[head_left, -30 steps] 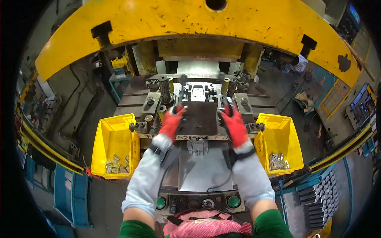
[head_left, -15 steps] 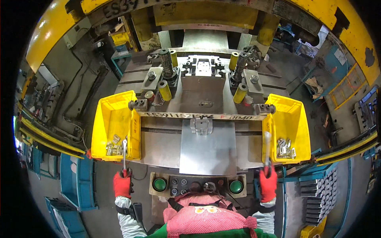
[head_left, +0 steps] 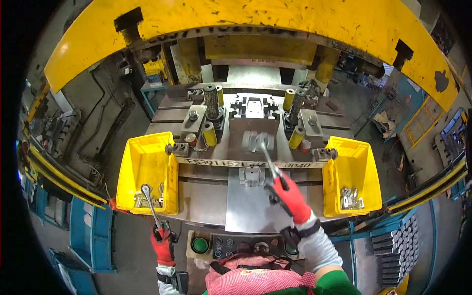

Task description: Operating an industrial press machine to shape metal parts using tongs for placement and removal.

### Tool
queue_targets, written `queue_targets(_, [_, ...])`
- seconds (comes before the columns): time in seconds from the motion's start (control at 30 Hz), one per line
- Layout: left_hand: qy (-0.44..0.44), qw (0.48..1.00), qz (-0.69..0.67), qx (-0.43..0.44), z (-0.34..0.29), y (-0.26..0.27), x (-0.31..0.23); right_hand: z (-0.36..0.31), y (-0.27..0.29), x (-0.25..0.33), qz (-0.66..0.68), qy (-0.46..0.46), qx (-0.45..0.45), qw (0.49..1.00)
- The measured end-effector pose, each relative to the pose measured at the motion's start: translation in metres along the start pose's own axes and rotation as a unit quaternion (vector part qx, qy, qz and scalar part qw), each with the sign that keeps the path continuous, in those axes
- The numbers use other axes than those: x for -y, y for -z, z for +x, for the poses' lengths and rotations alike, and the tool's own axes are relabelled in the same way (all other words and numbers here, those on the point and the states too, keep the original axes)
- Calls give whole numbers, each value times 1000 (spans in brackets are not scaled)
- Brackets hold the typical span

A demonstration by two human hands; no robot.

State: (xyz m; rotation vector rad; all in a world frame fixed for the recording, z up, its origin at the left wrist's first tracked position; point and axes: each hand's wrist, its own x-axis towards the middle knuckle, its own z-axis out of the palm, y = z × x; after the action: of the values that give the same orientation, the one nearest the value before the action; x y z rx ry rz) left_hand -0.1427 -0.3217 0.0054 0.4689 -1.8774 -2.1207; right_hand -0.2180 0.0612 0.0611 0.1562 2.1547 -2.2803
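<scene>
My left hand point(head_left: 164, 244), in a red glove, is closed round the handle of a long metal tool with a round head point(head_left: 147, 191). That head is over the front of the left yellow bin point(head_left: 127, 169), where small metal parts point(head_left: 143, 200) lie. My right hand point(head_left: 294, 200), also red-gloved, grips a second long-handled tool point(head_left: 271, 160) and reaches forward over the press table. Its tip meets a blurred metal part point(head_left: 255, 141) above the die's front plate; whether it lifts or only touches it I cannot tell. A similar block-shaped part point(head_left: 252, 176) sits on the shiny plate point(head_left: 246, 209).
The die point(head_left: 254, 107) stands ahead between dark guide posts and yellow cylinders point(head_left: 209, 133). A right yellow bin point(head_left: 369, 172) holds more parts. A control box with a green button point(head_left: 200, 245) is before me. The yellow press frame point(head_left: 275, 14) arches overhead.
My right hand has swung from the right bin to the middle with its tool. A blurred metal part now shows at that tool's tip. The left tool's head has shifted left; the view has tilted.
</scene>
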Motion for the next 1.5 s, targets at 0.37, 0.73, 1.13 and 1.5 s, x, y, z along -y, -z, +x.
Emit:
queue_targets(0.37, [13, 1000, -21, -3, -2, 15, 50, 192, 29, 24, -288, 65, -43, 954])
queue_targets(0.73, [95, 958, 41, -269, -30, 88, 145, -38, 65, 10, -106, 143, -352, 919])
queue_targets(1.13, [273, 830, 487, 16, 7, 99, 291, -223, 145, -294, -33, -229, -382, 895])
queue_targets(1.5, [216, 831, 509, -59, 15, 96, 301, -201, 121, -293, -317, -337, -324, 825])
